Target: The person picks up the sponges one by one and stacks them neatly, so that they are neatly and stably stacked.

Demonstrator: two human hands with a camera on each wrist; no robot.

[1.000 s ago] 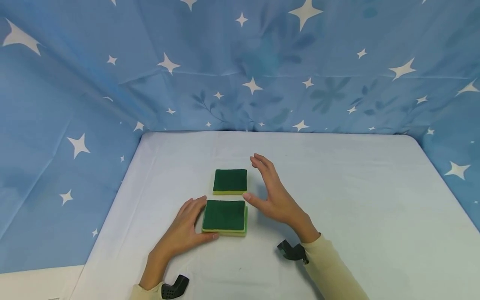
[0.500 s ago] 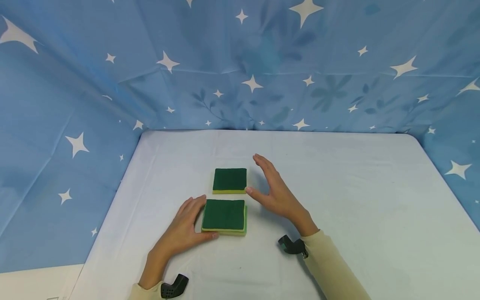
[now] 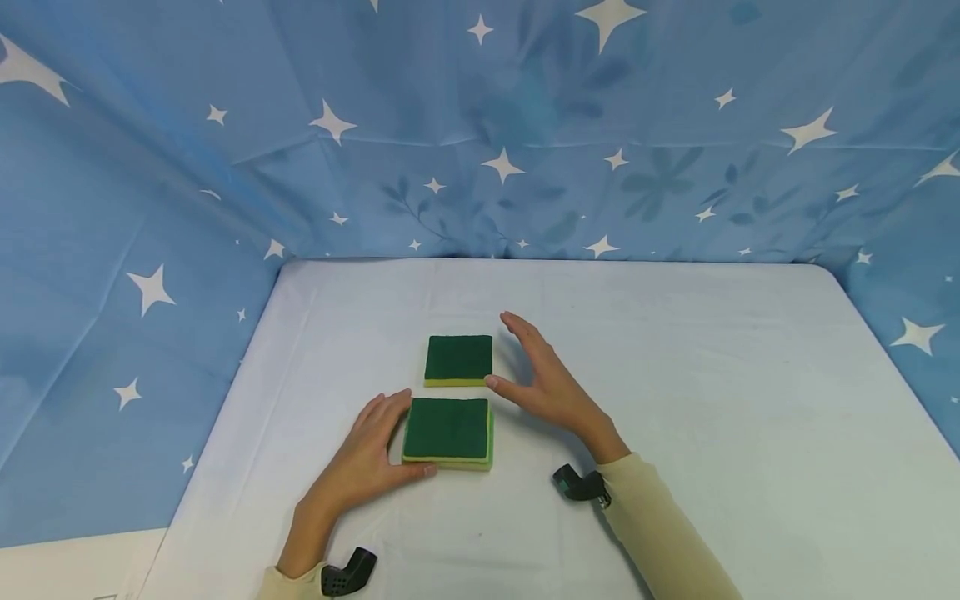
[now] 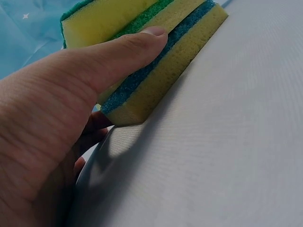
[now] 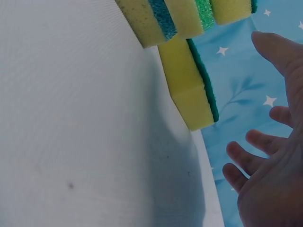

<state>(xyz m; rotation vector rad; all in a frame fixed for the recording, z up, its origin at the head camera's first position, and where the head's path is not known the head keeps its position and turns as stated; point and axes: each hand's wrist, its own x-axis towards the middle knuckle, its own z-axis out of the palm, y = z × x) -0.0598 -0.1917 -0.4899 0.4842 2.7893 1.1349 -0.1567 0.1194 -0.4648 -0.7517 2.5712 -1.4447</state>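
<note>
Three sponges (image 3: 447, 428) are stacked near the middle of the white table; the top one has a dark green scouring face. In the left wrist view, the bottom sponge (image 4: 163, 75) is yellow with a blue scouring layer, and the middle one has a lighter green layer. My left hand (image 3: 367, 458) holds the stack at its left end, thumb along the near side and fingers round the far left. Behind the stack lies a single yellow sponge (image 3: 458, 360), dark green side up. My right hand (image 3: 555, 387) hovers at its right, fingers spread, holding nothing; the right wrist view shows it apart from this sponge (image 5: 187, 85).
A white cloth (image 3: 712, 400) covers the table, stretching widely to the right. Blue star-patterned curtains (image 3: 525, 125) rise at the back and on both sides. Each wrist carries a small black camera (image 3: 348, 573).
My right hand has shifted slightly right and then back left, staying beside the far sponge. The left hand and the sponges have kept their places.
</note>
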